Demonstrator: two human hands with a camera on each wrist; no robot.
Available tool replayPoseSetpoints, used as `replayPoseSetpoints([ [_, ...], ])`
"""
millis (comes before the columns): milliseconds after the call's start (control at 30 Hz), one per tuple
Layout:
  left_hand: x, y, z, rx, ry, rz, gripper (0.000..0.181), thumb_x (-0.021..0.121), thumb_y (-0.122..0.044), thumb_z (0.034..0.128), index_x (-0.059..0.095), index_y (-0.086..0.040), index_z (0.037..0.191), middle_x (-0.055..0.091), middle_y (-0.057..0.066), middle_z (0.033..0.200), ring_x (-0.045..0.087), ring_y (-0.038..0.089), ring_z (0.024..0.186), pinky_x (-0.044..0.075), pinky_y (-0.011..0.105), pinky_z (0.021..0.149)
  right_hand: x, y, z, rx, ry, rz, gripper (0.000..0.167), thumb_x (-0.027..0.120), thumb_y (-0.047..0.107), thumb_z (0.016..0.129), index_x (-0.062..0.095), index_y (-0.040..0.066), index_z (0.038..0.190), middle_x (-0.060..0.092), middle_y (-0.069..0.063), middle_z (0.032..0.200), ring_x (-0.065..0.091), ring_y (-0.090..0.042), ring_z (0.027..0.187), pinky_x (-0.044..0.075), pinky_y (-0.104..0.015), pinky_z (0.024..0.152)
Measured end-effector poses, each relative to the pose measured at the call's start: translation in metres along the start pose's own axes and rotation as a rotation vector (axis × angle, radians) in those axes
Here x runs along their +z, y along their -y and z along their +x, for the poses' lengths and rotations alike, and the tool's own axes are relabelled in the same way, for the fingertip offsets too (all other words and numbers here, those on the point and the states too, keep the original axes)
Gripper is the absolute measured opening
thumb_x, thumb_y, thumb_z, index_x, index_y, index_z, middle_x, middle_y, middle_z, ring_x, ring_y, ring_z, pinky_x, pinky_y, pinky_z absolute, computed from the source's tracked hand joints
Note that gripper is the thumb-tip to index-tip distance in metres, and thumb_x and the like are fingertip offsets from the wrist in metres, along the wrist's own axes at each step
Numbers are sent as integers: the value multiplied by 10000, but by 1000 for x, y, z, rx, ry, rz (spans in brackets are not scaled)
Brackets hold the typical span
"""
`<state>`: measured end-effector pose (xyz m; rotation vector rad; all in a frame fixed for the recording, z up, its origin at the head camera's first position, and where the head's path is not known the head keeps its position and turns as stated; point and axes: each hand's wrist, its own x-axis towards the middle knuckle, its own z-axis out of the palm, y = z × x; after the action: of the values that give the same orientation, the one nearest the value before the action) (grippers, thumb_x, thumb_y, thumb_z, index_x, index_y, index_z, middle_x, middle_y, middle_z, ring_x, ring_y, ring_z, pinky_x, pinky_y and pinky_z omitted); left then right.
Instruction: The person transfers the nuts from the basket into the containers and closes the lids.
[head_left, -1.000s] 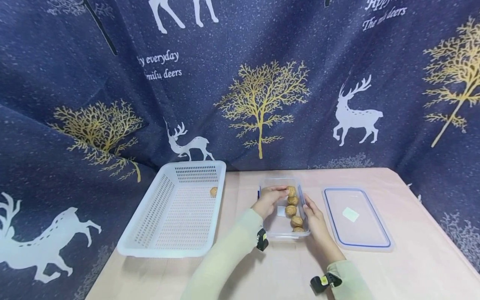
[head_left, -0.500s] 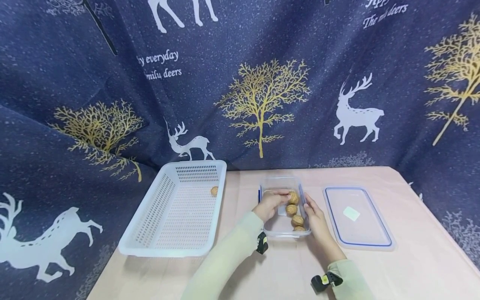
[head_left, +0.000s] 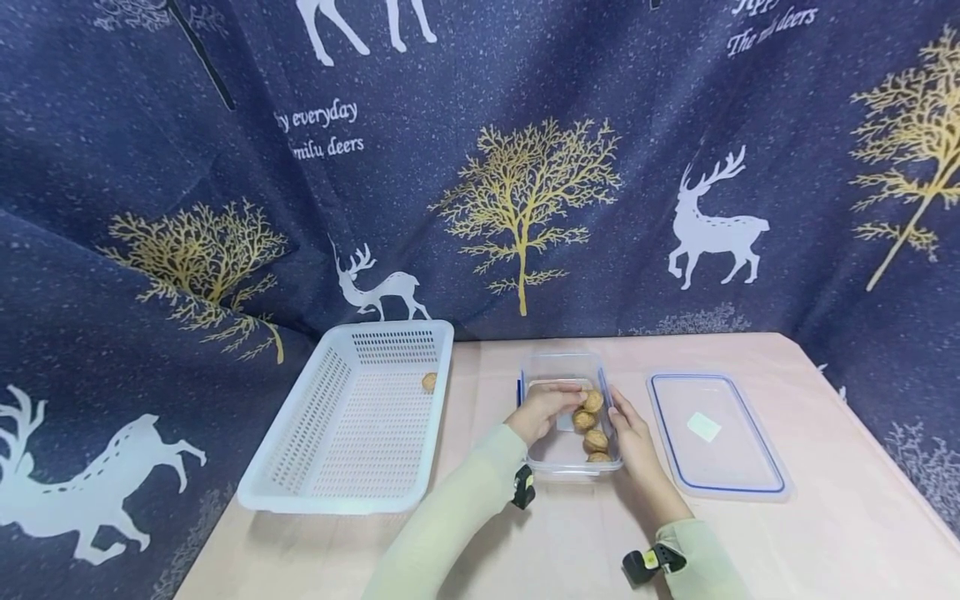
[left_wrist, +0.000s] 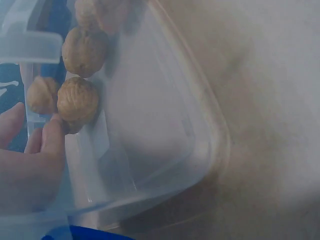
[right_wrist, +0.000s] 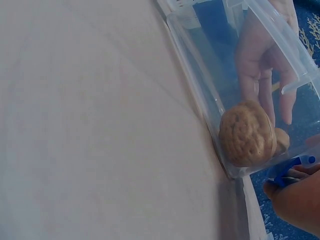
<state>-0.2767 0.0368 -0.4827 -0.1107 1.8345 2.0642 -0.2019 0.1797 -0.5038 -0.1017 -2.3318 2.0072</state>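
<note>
Inside a clear plastic box (head_left: 540, 467), my left hand (head_left: 543, 411) reaches over the left wall, its fingertips against a walnut (head_left: 592, 402). Several walnuts lie in an uneven line along the box's right wall. In the left wrist view, my left fingers touch the walnuts' edge, next to a ridged walnut (left_wrist: 78, 102). Seen through the plastic in the right wrist view, the left fingers (right_wrist: 250, 75) point down. My right hand (head_left: 636, 433) rests along the outside of the right wall, near a blue latch (right_wrist: 295, 170). Its fingers are partly hidden there.
A white perforated basket (head_left: 330, 505) stands on the left, with one walnut (head_left: 429, 382) by its right wall. To the right lies a clear lid with a blue seal (head_left: 727, 467). A dark blue printed curtain (head_left: 480, 250) hangs behind the table.
My left fingertips have shifted slightly nearer and to the right, along with the walnut they touch. One fewer walnut shows in the line. The right hand has stayed on the box's side.
</note>
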Motion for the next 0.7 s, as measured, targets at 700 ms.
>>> replayPoseSetpoints([
  [700,-19,-53,6,17,3,-34,337,626,89,863,616,76,1199,609,257,1217,641,272,1075,540,241,877,1,2,-1,3,4,-5,496,300,125,1045,195,42,1522,182,-208,1565,127,-381,1442,96,-485,1188],
])
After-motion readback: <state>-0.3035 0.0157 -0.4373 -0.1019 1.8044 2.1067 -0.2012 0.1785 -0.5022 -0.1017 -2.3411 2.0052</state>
